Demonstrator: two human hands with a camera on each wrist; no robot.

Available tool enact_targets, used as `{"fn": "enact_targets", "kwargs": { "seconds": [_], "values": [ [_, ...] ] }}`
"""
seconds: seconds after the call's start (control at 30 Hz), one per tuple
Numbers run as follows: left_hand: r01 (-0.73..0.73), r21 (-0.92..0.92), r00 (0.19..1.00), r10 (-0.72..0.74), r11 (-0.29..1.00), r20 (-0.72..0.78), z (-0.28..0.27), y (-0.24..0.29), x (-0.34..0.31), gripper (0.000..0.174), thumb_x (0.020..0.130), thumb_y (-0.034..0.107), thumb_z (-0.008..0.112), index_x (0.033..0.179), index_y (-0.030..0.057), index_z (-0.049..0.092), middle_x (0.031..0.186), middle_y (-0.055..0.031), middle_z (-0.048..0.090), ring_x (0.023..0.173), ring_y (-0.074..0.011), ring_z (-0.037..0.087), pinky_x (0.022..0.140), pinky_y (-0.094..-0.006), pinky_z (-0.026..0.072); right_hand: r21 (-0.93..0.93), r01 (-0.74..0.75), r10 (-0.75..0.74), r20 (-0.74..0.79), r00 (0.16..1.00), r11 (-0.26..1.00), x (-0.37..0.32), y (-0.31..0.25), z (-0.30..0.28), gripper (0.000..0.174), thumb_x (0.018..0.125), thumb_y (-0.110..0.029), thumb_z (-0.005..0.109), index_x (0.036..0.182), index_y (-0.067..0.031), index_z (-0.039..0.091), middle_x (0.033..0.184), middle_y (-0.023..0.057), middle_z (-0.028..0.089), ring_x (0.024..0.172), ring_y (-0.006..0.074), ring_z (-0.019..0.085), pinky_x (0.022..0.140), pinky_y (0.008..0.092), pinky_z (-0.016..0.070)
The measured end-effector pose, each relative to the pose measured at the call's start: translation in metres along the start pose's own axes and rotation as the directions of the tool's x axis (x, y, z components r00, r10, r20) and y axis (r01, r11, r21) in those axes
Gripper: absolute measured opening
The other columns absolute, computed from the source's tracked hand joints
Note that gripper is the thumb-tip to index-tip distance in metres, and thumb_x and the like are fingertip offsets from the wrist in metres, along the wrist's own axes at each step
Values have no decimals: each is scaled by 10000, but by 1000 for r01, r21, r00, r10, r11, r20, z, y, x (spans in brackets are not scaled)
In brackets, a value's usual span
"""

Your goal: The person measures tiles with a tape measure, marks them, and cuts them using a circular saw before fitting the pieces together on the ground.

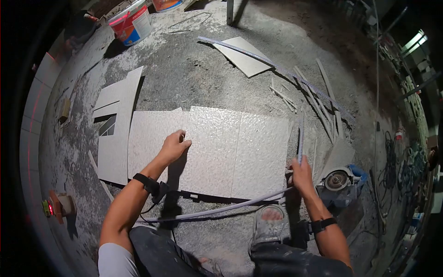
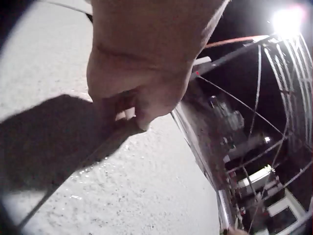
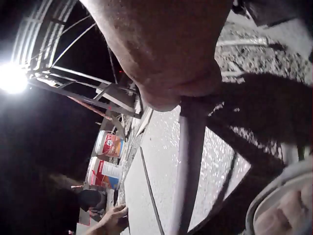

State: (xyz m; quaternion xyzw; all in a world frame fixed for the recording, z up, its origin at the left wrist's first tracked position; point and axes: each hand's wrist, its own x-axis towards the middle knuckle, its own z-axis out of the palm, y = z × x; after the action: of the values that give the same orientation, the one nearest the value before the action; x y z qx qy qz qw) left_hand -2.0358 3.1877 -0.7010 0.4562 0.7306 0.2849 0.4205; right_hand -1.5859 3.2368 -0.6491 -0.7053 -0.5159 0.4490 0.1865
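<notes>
My left hand point(image 1: 175, 146) is over the pale textured tiles point(image 1: 159, 134), its fingers bent down at the seam between two of them. In the left wrist view a small bright patch shows between its fingers; I cannot tell whether they hold something. Beyond the right end of the tiles, my right hand point(image 1: 302, 177) grips a long, narrow bluish-grey strip point(image 1: 301, 138) resembling a tape-measure blade. From that hand a similar strip point(image 1: 217, 213) curves left along the tiles' near edge. The right wrist view shows the gripped strip point(image 3: 190, 166) crossing in front of the tile.
An angle grinder point(image 1: 344, 179) lies on the right, near narrow cut offcuts point(image 1: 318, 104). Another marked strip point(image 1: 254, 53) crosses a loose tile point(image 1: 244, 62). Paint-type buckets point(image 1: 131, 23) stand at the back left. A laser level point(image 1: 51, 207) glows red at left. My sandalled foot point(image 1: 270, 226) is close to the tiles.
</notes>
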Motion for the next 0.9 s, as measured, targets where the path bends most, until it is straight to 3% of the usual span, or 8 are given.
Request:
{"fn": "enact_targets", "kwargs": {
  "seconds": [0.07, 0.17, 0.27, 0.47, 0.57, 0.67, 0.87, 0.9],
  "values": [
    [61, 253, 998, -57, 966, -25, -5, 43, -17, 513, 829, 249, 754, 1196, -71, 593, 845, -146, 679, 791, -229, 679, 713, -348, 527, -9, 125, -124, 4, 992, 992, -3, -7, -22, 341, 1010, -292, 539, 1148, 20, 521, 719, 132, 626, 690, 243, 670, 652, 405, 502],
    [-73, 433, 993, 106, 898, -52, -4, 25, -9, 584, 796, 268, 780, 1255, -40, 591, 913, -189, 698, 843, -290, 696, 750, -381, 549, -179, 358, -338, 129, 932, 917, 0, -12, -53, 293, 1015, -247, 542, 1166, 4, 545, 733, 140, 642, 689, 247, 673, 644, 403, 500],
    [80, 264, 997, -75, 961, -32, -10, 34, -9, 558, 798, 272, 775, 1232, -32, 602, 939, -196, 699, 864, -291, 696, 762, -384, 549, -311, 339, -253, 284, 925, 888, 1, -29, -79, 248, 1006, -215, 567, 1149, -13, 591, 759, 163, 655, 689, 270, 665, 647, 398, 496],
    [41, 280, 996, -16, 959, -90, -1, 26, -11, 589, 786, 310, 797, 1218, -27, 582, 945, -208, 696, 824, -323, 701, 768, -406, 544, -495, 475, -251, 453, 856, 727, 88, -15, -106, 175, 959, -183, 611, 1048, -37, 649, 843, 183, 673, 756, 354, 629, 699, 425, 485],
    [153, 215, 987, -137, 965, -89, 2, 42, -13, 634, 787, 321, 799, 1253, -24, 543, 1006, -218, 685, 868, -318, 693, 785, -408, 540, -483, 560, -295, 519, 802, 673, 125, -13, -106, 168, 965, -178, 601, 1039, -36, 651, 854, 199, 658, 773, 384, 610, 712, 432, 479],
    [177, 212, 982, -157, 961, -105, 9, 31, -3, 644, 783, 330, 803, 1248, -25, 533, 1029, -220, 679, 922, -318, 683, 804, -412, 534, -398, 553, -307, 532, 789, 732, 144, -18, -97, 163, 968, -144, 600, 971, 16, 632, 741, 145, 594, 698, 256, 557, 661, 404, 451],
    [186, 234, 978, -155, 954, -142, 15, 24, -1, 646, 793, 341, 807, 1249, -23, 529, 1027, -218, 676, 931, -329, 676, 811, -423, 529, -410, 614, -361, 543, 758, 675, 166, -42, -66, 197, 959, -187, 595, 1049, -21, 651, 937, 214, 654, 840, 392, 595, 760, 439, 471],
    [175, 251, 978, -139, 952, -154, 15, 25, -1, 649, 796, 344, 809, 1252, -21, 526, 1019, -216, 675, 925, -323, 675, 806, -418, 529, -334, 720, -513, 527, 678, 608, 177, -33, -60, 189, 953, -189, 600, 1024, -20, 644, 905, 221, 638, 820, 396, 586, 737, 438, 468]
  ]
}}
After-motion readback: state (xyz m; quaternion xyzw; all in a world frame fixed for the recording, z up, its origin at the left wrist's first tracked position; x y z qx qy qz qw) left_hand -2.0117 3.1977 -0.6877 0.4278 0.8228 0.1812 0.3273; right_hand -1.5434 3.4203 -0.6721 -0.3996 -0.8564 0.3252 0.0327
